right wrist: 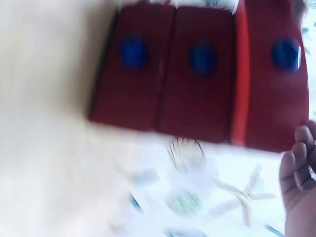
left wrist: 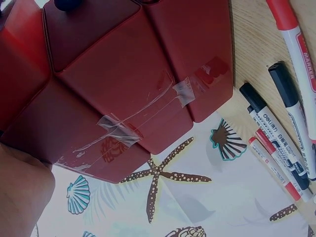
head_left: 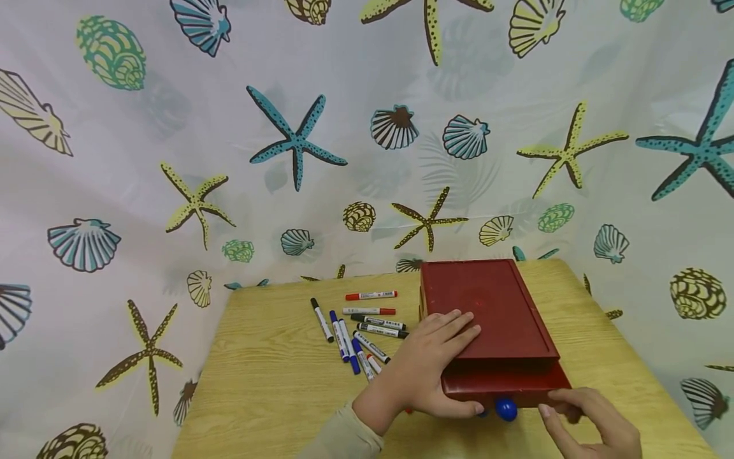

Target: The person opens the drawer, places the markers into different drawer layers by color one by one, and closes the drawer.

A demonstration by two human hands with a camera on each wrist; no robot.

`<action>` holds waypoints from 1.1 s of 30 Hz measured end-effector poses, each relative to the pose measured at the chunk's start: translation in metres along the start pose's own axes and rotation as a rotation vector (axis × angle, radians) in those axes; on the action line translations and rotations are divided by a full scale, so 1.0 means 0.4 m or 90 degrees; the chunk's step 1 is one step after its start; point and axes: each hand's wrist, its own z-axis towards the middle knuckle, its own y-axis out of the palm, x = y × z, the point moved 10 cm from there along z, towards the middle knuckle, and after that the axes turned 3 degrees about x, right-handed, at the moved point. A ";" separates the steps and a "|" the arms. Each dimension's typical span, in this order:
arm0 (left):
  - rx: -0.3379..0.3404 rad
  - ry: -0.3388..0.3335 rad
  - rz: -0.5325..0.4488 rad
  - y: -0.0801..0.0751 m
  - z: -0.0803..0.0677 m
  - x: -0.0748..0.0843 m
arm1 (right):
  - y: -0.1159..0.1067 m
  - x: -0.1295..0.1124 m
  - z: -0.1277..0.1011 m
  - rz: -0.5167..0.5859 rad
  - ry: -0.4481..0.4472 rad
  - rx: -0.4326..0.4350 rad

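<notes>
A dark red cabinet (head_left: 482,306) with three drawers stands on the table; the right wrist view, blurred, shows a blue round knob (right wrist: 202,58) on each drawer. Its top drawer (head_left: 504,380) is pulled partway out below the lid. My left hand (head_left: 427,366) rests with spread, straight fingers on the lid's left front, its thumb reaching down over the drawer front beside the blue knob (head_left: 506,409). At the drawer's right front corner is my right hand (head_left: 596,421), fingertips right by the edge, thumb and fingers parted. Clear tape (left wrist: 118,129) runs along the cabinet's side.
Several whiteboard markers (head_left: 371,322) in red, black and blue lie loose left of the cabinet, some near my left forearm. The wooden table (head_left: 275,382) ends at a white curtain (head_left: 344,191) printed with starfish and shells.
</notes>
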 end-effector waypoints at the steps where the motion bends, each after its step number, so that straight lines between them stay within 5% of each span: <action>1: -0.002 0.000 0.003 0.000 0.001 0.000 | -0.012 -0.009 0.013 -0.004 -0.044 0.006; 4: -0.003 0.004 0.026 0.002 0.003 0.001 | -0.033 -0.023 0.045 -0.016 -0.144 -0.008; 9: -0.004 0.004 0.026 0.009 0.004 -0.001 | -0.019 -0.027 0.078 -0.045 -0.209 -0.079; 19: 0.012 0.000 0.010 0.010 0.001 -0.003 | 0.117 -0.048 0.140 -0.170 -0.367 -0.275; 33: 0.016 0.001 -0.011 -0.004 0.001 0.003 | 0.193 -0.046 0.158 -0.209 -0.400 -0.368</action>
